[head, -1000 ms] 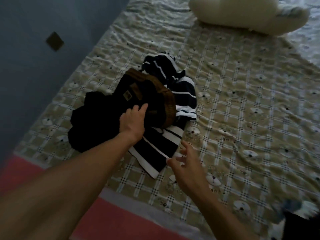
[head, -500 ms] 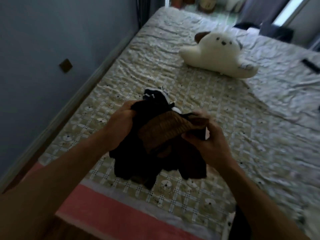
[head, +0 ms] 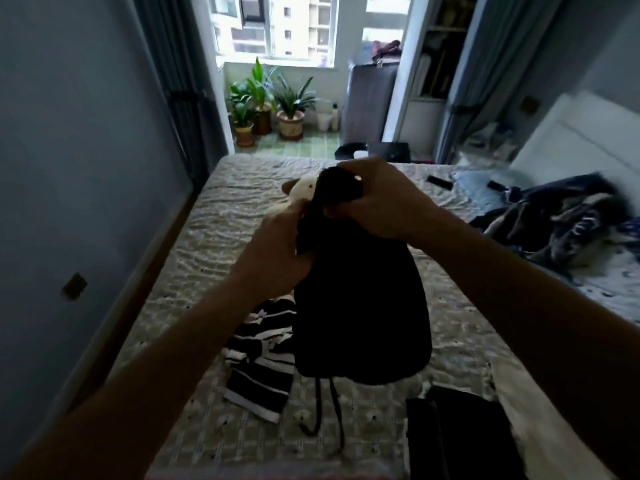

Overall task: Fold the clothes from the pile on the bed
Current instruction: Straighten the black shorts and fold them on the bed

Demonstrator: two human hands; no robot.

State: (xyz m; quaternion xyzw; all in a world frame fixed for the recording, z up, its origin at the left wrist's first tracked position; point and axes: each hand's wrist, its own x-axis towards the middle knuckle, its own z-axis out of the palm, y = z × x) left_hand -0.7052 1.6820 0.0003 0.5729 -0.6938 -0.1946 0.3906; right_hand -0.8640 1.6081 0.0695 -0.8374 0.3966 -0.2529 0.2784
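Observation:
A black garment [head: 363, 306] with dangling drawstrings hangs in the air above the bed [head: 214, 237]. My left hand [head: 277, 251] grips its upper left edge. My right hand [head: 381, 199] holds its bunched top, a little higher and to the right. Under it, a black-and-white striped garment [head: 259, 362] lies crumpled on the checked bedspread. A folded black piece [head: 457, 434] lies at the near right of the bed.
A white plush toy [head: 301, 192] sits behind my hands. A heap of dark blue bedding [head: 561, 220] and a remote [head: 439, 182] lie at the right. A grey wall [head: 69, 168] runs along the left; potted plants [head: 270, 102] stand beyond the bed's far end.
Both hands took the black garment off the pile and raised it; it now hangs full length. The striped garment stays on the bed. The view has tilted up to the room.

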